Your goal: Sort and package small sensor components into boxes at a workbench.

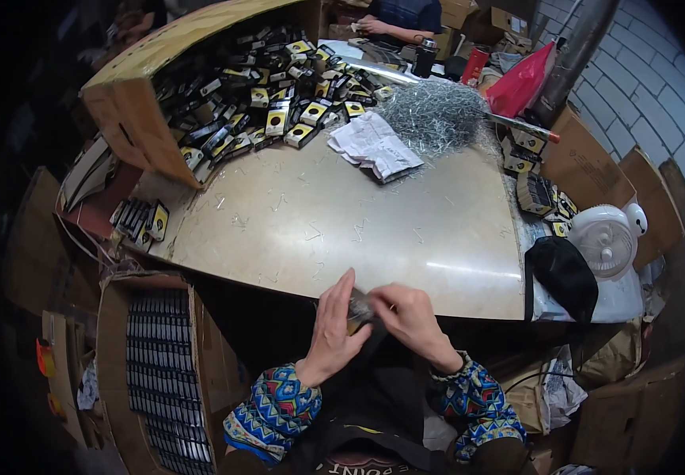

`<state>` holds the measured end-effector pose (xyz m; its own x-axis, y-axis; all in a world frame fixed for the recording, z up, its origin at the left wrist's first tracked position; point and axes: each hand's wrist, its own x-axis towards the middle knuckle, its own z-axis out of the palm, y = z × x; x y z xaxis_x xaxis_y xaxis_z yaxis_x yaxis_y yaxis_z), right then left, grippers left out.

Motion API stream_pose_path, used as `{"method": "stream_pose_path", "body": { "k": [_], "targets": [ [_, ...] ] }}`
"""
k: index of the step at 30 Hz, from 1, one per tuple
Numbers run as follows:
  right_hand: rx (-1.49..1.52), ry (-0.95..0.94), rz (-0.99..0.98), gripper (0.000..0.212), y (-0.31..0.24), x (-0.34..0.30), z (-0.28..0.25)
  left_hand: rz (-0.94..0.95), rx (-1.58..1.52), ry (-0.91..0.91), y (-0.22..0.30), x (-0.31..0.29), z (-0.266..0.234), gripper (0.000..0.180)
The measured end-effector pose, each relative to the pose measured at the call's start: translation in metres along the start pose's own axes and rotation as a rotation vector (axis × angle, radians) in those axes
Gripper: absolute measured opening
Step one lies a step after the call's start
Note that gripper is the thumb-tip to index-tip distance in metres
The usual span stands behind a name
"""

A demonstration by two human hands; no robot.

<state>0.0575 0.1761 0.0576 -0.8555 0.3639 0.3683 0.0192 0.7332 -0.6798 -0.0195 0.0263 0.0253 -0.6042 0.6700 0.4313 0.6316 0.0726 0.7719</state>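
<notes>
Just off the near edge of the table, my left hand (331, 326) is closed around a small dark box (360, 310) with a bit of yellow on it. The fingers of my right hand (413, 318) are bent together at the box's right end, slightly blurred; whatever they pinch is hidden. Several bent thin wire pieces (358, 231) lie scattered over the pale tabletop (279, 214) beyond my hands. Farther back is a tangled heap of silver wire pieces (437, 119), with a crumpled white paper (375, 147) beside it.
A tipped cardboard carton (125, 119) at the far left spills small black, yellow and white boxes (277, 119). Packed rows fill a carton (164, 372) below left. On the right are a white fan (605, 241), a black cloth (560, 277) and stacked boxes (534, 192). Another person (402, 20) sits opposite.
</notes>
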Motion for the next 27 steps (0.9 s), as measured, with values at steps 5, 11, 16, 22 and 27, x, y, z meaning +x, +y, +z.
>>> {"method": "stream_pose_path", "body": {
  "k": [5, 11, 16, 22, 27],
  "targets": [
    [-0.003, 0.023, 0.075, 0.011, 0.011, 0.012, -0.019, 0.010, 0.077, 0.039, 0.000, 0.000, -0.004, 0.099],
    [0.116, -0.009, 0.131, 0.012, 0.014, 0.023, -0.034, -0.099, 0.020, -0.032, 0.004, 0.013, 0.006, 0.093],
    [0.375, 0.086, 0.116, 0.013, 0.002, 0.027, -0.013, -0.227, -0.066, 0.054, 0.005, 0.023, -0.005, 0.075],
    [-0.031, 0.052, -0.288, 0.025, 0.009, 0.011, -0.009, -0.322, -0.110, -0.001, 0.007, 0.017, 0.006, 0.067],
    [0.249, 0.021, 0.068, 0.004, 0.000, 0.010, 0.006, -0.101, 0.092, 0.046, -0.001, -0.001, 0.002, 0.073]
  ]
}}
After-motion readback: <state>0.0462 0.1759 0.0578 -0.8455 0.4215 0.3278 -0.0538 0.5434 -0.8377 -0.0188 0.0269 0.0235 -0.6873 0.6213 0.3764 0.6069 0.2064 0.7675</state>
